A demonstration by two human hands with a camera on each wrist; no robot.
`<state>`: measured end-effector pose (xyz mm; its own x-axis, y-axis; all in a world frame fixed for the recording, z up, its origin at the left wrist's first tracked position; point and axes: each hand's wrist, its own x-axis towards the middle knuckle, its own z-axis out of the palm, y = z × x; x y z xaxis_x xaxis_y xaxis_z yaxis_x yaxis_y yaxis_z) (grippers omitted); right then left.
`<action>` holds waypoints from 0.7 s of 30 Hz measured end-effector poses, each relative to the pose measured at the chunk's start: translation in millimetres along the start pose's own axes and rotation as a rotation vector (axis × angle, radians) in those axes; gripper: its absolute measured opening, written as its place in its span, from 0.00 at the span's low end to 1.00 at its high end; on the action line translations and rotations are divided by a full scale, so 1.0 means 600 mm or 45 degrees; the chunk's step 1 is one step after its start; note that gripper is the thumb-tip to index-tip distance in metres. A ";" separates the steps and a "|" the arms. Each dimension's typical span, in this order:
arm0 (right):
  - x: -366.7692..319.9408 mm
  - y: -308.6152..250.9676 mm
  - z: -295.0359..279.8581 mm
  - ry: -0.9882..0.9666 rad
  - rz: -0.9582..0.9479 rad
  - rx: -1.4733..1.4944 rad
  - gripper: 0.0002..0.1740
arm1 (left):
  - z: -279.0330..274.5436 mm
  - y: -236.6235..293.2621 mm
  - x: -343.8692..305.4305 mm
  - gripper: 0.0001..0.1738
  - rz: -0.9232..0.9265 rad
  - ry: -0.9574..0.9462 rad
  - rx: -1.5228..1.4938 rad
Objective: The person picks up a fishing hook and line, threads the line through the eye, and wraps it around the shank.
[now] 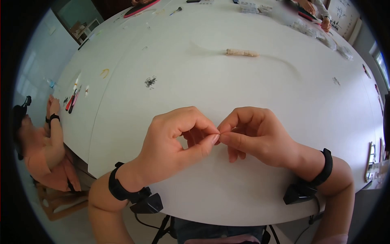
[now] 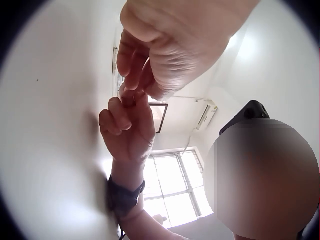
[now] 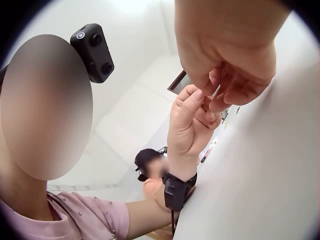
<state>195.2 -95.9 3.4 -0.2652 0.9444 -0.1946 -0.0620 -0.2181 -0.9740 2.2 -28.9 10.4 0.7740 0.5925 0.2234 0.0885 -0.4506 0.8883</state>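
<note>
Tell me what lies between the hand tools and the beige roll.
In the head view, a pile of small dark pieces lies between the hand tools and the beige roll, with a small pale item nearer the tools.

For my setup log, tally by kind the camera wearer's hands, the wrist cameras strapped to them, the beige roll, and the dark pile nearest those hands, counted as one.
Hands (left hand, right hand): 2
Wrist cameras (left camera, right camera): 2
Beige roll: 1
Dark pile: 1
Total: 6
</note>
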 end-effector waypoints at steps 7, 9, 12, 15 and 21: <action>0.006 0.015 -0.010 -0.109 0.101 0.386 0.07 | 0.013 -0.016 -0.003 0.04 -0.021 0.182 -0.118; 0.006 0.018 -0.010 -0.101 0.107 0.401 0.07 | 0.014 -0.014 -0.003 0.05 -0.076 0.186 -0.119; 0.006 0.015 -0.010 -0.098 0.114 0.379 0.08 | 0.015 -0.013 -0.003 0.06 -0.062 0.198 -0.107; 0.007 0.014 -0.010 -0.100 0.123 0.358 0.07 | 0.015 -0.016 -0.003 0.08 -0.014 0.197 -0.068; 0.008 0.018 -0.011 -0.095 0.136 0.343 0.07 | 0.006 -0.007 -0.003 0.09 0.001 0.066 0.045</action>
<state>199.5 -92.1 -8.7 -0.3531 0.8941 -0.2756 -0.2806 -0.3822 -0.8805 2.7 -30.8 4.7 0.7405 0.6257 0.2452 0.1107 -0.4735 0.8738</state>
